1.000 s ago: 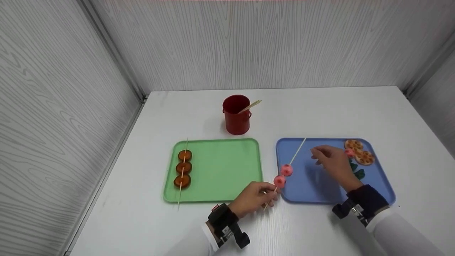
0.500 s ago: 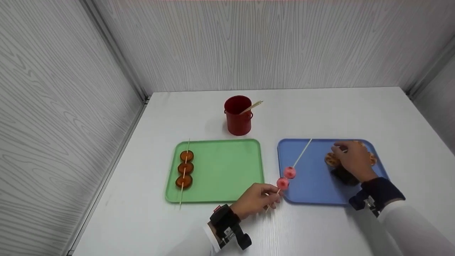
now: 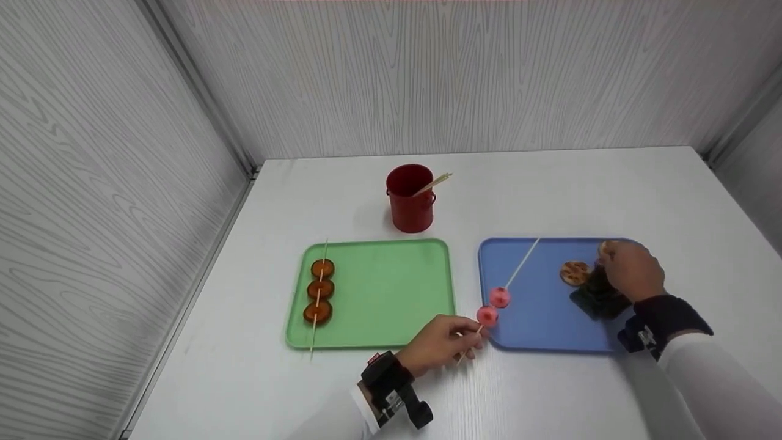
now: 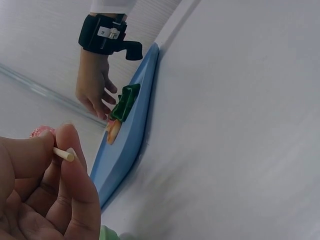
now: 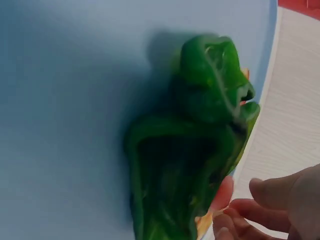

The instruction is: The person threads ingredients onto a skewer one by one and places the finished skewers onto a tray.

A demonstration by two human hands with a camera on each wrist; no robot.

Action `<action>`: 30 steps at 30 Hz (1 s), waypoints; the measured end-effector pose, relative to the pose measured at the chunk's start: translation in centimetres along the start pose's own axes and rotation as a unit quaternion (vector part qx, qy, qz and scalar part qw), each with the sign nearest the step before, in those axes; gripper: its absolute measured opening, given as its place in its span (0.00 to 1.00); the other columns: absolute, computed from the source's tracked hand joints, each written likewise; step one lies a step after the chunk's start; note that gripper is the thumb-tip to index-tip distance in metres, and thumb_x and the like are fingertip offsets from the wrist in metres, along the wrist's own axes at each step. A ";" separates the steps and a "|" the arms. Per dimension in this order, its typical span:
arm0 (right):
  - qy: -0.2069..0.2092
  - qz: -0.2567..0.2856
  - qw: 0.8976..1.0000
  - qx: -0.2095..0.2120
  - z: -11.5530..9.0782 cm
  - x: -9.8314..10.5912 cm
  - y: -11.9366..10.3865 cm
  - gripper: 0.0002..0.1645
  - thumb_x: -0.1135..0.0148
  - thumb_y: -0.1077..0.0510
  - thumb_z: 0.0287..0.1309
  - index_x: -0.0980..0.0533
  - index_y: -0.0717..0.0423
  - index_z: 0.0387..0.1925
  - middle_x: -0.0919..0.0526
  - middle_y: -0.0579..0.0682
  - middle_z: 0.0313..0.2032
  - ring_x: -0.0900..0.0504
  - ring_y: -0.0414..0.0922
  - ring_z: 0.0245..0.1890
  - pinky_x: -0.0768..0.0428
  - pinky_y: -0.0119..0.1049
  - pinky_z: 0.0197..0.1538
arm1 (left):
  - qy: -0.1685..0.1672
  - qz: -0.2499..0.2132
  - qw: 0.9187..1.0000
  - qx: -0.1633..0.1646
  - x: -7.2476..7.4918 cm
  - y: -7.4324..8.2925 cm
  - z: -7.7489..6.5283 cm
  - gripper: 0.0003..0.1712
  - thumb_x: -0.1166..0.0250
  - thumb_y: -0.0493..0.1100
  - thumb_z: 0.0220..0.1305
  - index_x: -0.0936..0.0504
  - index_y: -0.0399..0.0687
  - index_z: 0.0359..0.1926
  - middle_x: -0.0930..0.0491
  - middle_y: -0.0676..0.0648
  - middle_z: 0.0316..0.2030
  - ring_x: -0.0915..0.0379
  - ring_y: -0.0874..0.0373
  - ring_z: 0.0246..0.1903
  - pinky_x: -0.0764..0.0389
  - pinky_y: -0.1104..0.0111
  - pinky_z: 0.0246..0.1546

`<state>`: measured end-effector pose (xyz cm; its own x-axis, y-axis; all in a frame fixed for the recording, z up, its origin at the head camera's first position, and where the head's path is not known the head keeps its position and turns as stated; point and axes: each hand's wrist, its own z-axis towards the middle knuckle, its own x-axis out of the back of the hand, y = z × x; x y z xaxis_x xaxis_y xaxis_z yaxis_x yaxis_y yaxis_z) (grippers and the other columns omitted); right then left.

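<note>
My left hand (image 3: 441, 343) pinches a wooden skewer (image 3: 520, 265) near its lower end, between thumb and fingers. Two pink, ball-like pieces (image 3: 487, 316) are threaded on it, and its tip reaches up over the blue tray (image 3: 531, 342). In the left wrist view the blunt stick end (image 4: 64, 154) pokes out past the fingertips. My right hand (image 3: 634, 270) is over the tray's far right, thumb and fingers apart. Its fingertips are right by another pink piece (image 5: 224, 193) in the right wrist view. Green pepper pieces (image 5: 200, 82) lie beside it, and a lotus root slice (image 3: 575, 273) is to their left.
Left of the blue tray lies a green tray (image 3: 391, 293), bearing a skewer with three brown round slices (image 3: 320, 289). Behind the trays stands a red bucket (image 3: 412, 211) with thin sticks (image 3: 435, 182) leaning out. Wood-grain panels (image 3: 427, 79) enclose the table.
My right hand has moved right across the blue tray to its far right corner. A lotus root slice and the green pepper pieces have shifted left. The left hand keeps its hold on the skewer.
</note>
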<state>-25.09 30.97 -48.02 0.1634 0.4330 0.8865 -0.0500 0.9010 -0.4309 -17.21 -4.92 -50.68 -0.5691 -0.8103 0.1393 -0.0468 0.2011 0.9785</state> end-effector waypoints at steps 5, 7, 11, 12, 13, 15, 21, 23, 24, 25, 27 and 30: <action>-0.012 -0.006 1.000 -0.008 0.0 -0.1 0.6 0.11 0.39 0.61 0.63 0.21 0.66 0.28 0.21 0.61 0.24 0.26 0.50 0.20 0.34 0.37 0.18 | -0.002 0.000 1.000 0.001 0.0 -0.1 0.0 0.11 0.39 0.35 0.67 0.18 0.37 0.48 0.16 0.43 0.34 0.24 0.66 0.25 0.23 0.75 0.24; -0.008 -0.010 1.000 -0.003 0.0 -0.1 0.6 0.11 0.38 0.61 0.63 0.19 0.68 0.36 0.18 0.65 0.30 0.23 0.53 0.23 0.30 0.41 0.19 | -0.001 -0.002 1.000 -0.006 0.0 -0.2 0.0 0.11 0.40 0.34 0.67 0.18 0.36 0.48 0.16 0.42 0.34 0.24 0.65 0.25 0.24 0.75 0.23; -0.004 -0.014 1.000 0.002 0.1 -0.3 0.5 0.13 0.38 0.60 0.63 0.21 0.70 0.41 0.19 0.68 0.35 0.22 0.57 0.26 0.25 0.50 0.23 | -0.004 -0.008 1.000 -0.012 0.0 -0.4 0.0 0.11 0.40 0.33 0.67 0.18 0.34 0.48 0.16 0.40 0.33 0.24 0.65 0.25 0.25 0.77 0.22; -0.002 -0.014 1.000 0.005 0.1 -0.3 0.4 0.13 0.37 0.61 0.62 0.22 0.70 0.41 0.19 0.68 0.35 0.22 0.57 0.27 0.24 0.51 0.25 | -0.006 -0.009 1.000 -0.013 0.0 -0.4 0.0 0.11 0.40 0.33 0.67 0.18 0.34 0.48 0.16 0.40 0.34 0.24 0.65 0.25 0.26 0.77 0.22; 0.000 -0.012 1.000 0.009 0.1 -0.4 0.3 0.12 0.37 0.62 0.62 0.23 0.70 0.40 0.19 0.68 0.33 0.22 0.57 0.27 0.25 0.52 0.25 | -0.007 -0.009 1.000 -0.012 0.0 -0.4 0.0 0.11 0.40 0.33 0.67 0.18 0.34 0.48 0.16 0.41 0.34 0.24 0.65 0.25 0.25 0.77 0.22; 0.007 -0.009 1.000 0.019 0.0 -0.5 0.2 0.11 0.37 0.64 0.60 0.24 0.70 0.38 0.19 0.67 0.31 0.22 0.58 0.27 0.25 0.55 0.28 | -0.009 -0.006 1.000 -0.011 0.0 -0.4 0.0 0.11 0.40 0.34 0.67 0.18 0.35 0.48 0.16 0.42 0.34 0.24 0.65 0.25 0.25 0.77 0.22; 0.026 -0.011 0.999 0.043 -0.2 -0.7 -0.1 0.13 0.38 0.68 0.58 0.25 0.78 0.40 0.20 0.72 0.33 0.21 0.66 0.32 0.25 0.62 0.38 | -0.006 -0.004 1.000 -0.006 -0.1 -0.3 -0.1 0.11 0.39 0.34 0.67 0.18 0.37 0.48 0.16 0.42 0.34 0.24 0.64 0.25 0.25 0.76 0.22; 0.027 -0.010 0.998 0.048 -0.3 -0.8 -0.1 0.14 0.38 0.68 0.57 0.23 0.78 0.42 0.19 0.73 0.35 0.21 0.68 0.34 0.25 0.63 0.39 | -0.005 -0.005 1.000 -0.003 -0.1 -0.3 -0.1 0.11 0.39 0.34 0.67 0.17 0.37 0.48 0.16 0.42 0.34 0.24 0.64 0.25 0.24 0.76 0.23; 0.028 -0.008 0.998 0.052 -0.4 -0.8 -0.1 0.14 0.38 0.69 0.58 0.23 0.78 0.42 0.19 0.73 0.36 0.21 0.68 0.35 0.25 0.63 0.40 | -0.004 -0.005 1.000 -0.002 -0.1 -0.3 -0.1 0.11 0.39 0.34 0.67 0.17 0.37 0.48 0.16 0.42 0.34 0.24 0.64 0.25 0.25 0.76 0.23; 0.029 -0.007 0.998 0.054 -0.4 -0.8 -0.1 0.13 0.39 0.69 0.58 0.22 0.77 0.42 0.19 0.73 0.36 0.21 0.68 0.35 0.24 0.63 0.40 | -0.003 -0.006 1.000 -0.001 -0.1 -0.4 -0.1 0.11 0.39 0.34 0.67 0.17 0.37 0.48 0.16 0.41 0.34 0.24 0.63 0.25 0.25 0.76 0.23; 0.034 -0.001 0.998 0.057 -0.5 -0.8 -0.3 0.12 0.38 0.70 0.57 0.21 0.76 0.41 0.19 0.72 0.36 0.21 0.68 0.36 0.24 0.63 0.39 | -0.003 -0.006 1.000 0.000 -0.1 -0.4 -0.2 0.11 0.39 0.34 0.67 0.17 0.37 0.48 0.16 0.42 0.34 0.24 0.64 0.25 0.25 0.76 0.23; 0.048 0.006 0.997 0.062 -0.4 -1.0 -0.7 0.10 0.38 0.70 0.57 0.21 0.75 0.40 0.18 0.69 0.34 0.20 0.66 0.36 0.25 0.62 0.40 | -0.001 -0.009 1.000 0.002 0.0 -0.5 -0.2 0.11 0.39 0.34 0.67 0.17 0.37 0.48 0.16 0.42 0.34 0.24 0.64 0.25 0.25 0.76 0.22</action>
<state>-24.81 29.88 -48.62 0.2560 0.4451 0.8581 -0.1734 0.8944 -0.4122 -17.01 -5.10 -51.11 -0.5697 -0.8127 0.1222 -0.0599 0.1893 0.9801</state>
